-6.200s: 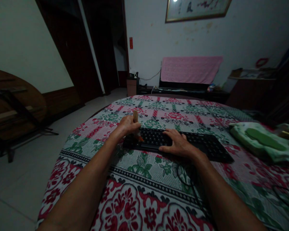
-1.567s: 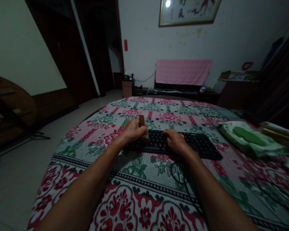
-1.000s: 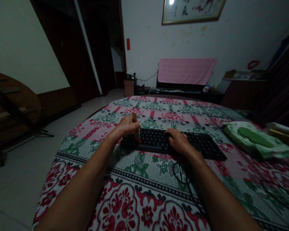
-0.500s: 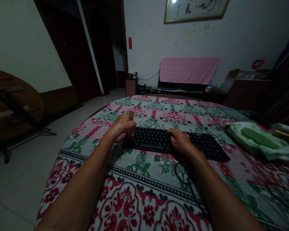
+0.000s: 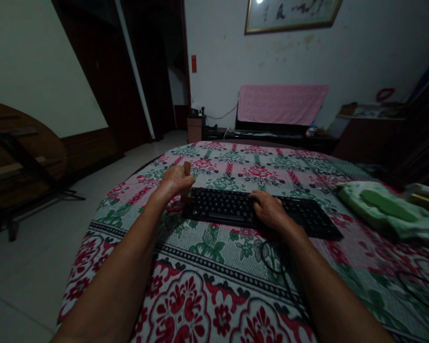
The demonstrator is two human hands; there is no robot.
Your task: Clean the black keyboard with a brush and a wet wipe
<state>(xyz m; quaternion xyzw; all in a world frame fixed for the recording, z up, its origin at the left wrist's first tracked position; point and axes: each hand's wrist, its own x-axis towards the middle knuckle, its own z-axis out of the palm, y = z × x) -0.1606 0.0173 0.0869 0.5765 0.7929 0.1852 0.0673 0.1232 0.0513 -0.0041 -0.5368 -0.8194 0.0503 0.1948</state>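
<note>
The person's bare left hand (image 5: 175,181) is now farther left, and with it the slim brown wooden-looking tool (image 5: 188,167) in its grip: the lower end, over the keys in the earlier views, is now at the left edge of the long black keyboard (image 5: 219,206). Keys hidden before now show. The person's bare right hand (image 5: 269,208), spread in the earliest view with its thumb stretched out, is now bunched.
</note>
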